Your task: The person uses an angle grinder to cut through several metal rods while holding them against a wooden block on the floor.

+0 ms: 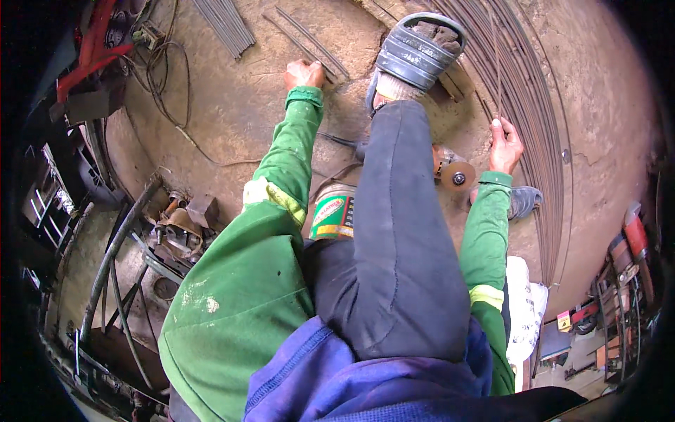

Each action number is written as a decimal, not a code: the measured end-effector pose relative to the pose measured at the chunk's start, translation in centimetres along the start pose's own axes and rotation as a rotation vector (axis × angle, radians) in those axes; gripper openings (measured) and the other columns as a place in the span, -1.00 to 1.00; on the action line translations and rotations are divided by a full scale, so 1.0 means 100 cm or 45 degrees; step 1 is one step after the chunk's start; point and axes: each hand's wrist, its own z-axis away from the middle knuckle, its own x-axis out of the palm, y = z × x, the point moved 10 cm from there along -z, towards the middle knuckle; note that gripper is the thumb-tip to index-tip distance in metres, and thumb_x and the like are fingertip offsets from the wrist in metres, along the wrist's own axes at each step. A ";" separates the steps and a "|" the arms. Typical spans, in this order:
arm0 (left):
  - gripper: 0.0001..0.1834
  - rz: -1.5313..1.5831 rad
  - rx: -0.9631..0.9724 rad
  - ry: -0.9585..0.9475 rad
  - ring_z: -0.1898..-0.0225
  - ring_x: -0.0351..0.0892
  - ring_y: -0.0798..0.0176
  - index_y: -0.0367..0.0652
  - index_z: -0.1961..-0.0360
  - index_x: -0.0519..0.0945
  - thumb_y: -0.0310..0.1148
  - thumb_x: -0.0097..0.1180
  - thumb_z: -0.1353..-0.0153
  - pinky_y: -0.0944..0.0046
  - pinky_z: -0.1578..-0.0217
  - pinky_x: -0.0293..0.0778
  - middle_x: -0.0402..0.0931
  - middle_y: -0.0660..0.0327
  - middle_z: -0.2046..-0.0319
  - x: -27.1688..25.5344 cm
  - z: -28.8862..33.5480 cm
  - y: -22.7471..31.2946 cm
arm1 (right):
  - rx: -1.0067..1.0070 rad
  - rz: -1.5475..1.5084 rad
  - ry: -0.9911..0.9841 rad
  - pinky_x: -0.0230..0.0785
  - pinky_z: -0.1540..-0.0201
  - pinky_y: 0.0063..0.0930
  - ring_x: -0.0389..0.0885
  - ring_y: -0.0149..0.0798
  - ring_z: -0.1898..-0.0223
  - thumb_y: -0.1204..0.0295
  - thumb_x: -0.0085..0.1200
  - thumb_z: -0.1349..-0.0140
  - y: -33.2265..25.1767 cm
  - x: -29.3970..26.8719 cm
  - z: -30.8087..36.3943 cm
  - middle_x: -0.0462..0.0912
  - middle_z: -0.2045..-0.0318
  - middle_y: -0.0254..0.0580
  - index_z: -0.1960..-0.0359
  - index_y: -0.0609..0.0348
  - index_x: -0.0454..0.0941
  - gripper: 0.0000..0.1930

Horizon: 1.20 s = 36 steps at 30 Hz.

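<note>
My left hand is closed at the floor, its fingertips on a short metal rod. A second short rod lies alongside. Farther right, my right hand pinches a long thin rod between thumb and fingers; the rod runs away from me beside a curved bundle of long steel rods. Between my arms lies an angle grinder with a round disc, its body partly hidden by my leg. My sandalled foot is planted at the edge of the bundle.
A sheaf of cut rods lies at the far left, near a coiled cable and a red metal frame. Below me stands a printed bucket. Scrap parts crowd the left; a white sack and tool rack stand right.
</note>
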 end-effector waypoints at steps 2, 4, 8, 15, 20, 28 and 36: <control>-0.66 -0.015 0.074 0.109 0.34 0.63 -0.16 -0.31 0.44 0.66 -0.21 0.12 0.10 0.04 0.20 0.52 0.60 -0.17 0.46 -0.012 0.007 0.007 | -0.002 0.005 0.000 0.15 0.55 -0.70 0.31 -0.61 0.59 0.37 0.24 -0.15 0.001 -0.001 0.000 0.54 0.50 -0.46 0.18 0.26 0.62 -0.74; -0.65 -0.076 0.106 0.218 0.31 0.62 -0.17 -0.32 0.46 0.65 -0.19 0.13 0.11 0.04 0.17 0.52 0.59 -0.17 0.44 -0.018 0.008 0.002 | -0.008 0.000 -0.012 0.15 0.56 -0.70 0.30 -0.61 0.59 0.37 0.24 -0.15 0.001 -0.001 -0.001 0.54 0.50 -0.46 0.19 0.26 0.62 -0.75; -0.59 -0.121 0.085 0.144 0.23 0.60 -0.18 -0.32 0.38 0.64 -0.14 0.16 0.10 0.06 0.12 0.49 0.59 -0.19 0.36 -0.019 0.014 0.011 | 0.003 -0.016 0.017 0.15 0.57 -0.70 0.30 -0.61 0.59 0.38 0.24 -0.15 0.000 -0.006 0.000 0.54 0.50 -0.45 0.19 0.27 0.62 -0.75; -0.46 -0.144 -0.003 0.053 0.26 0.62 -0.14 -0.35 0.38 0.63 0.03 0.21 0.03 0.06 0.15 0.50 0.59 -0.20 0.40 -0.001 -0.006 -0.003 | -0.045 0.066 0.013 0.21 0.50 -0.72 0.38 -0.61 0.52 0.41 0.23 -0.16 -0.005 -0.002 0.002 0.58 0.45 -0.42 0.16 0.29 0.62 -0.74; -0.48 -0.186 0.133 0.255 0.30 0.62 -0.16 -0.32 0.41 0.62 0.04 0.20 0.05 0.03 0.18 0.50 0.58 -0.19 0.43 -0.017 0.001 0.023 | 0.013 0.065 -0.005 0.22 0.48 -0.71 0.39 -0.59 0.51 0.42 0.22 -0.16 -0.004 0.001 0.004 0.58 0.44 -0.42 0.16 0.29 0.62 -0.75; -0.45 -0.039 0.233 0.063 0.22 0.51 -0.26 -0.35 0.23 0.55 -0.04 0.13 0.10 -0.01 0.11 0.46 0.51 -0.23 0.21 0.002 0.001 0.036 | -0.037 0.008 -0.017 0.31 0.36 -0.69 0.44 -0.57 0.43 0.41 0.22 -0.17 0.003 0.007 0.003 0.60 0.39 -0.37 0.17 0.30 0.60 -0.75; -0.35 0.100 0.122 0.034 0.05 0.43 -0.23 -0.37 0.18 0.51 0.00 0.30 0.13 0.02 0.00 0.39 0.47 -0.24 0.16 -0.030 -0.003 0.042 | 0.037 -0.006 -0.025 0.32 0.38 -0.69 0.44 -0.56 0.46 0.41 0.23 -0.16 -0.002 0.011 0.003 0.60 0.39 -0.35 0.16 0.32 0.59 -0.73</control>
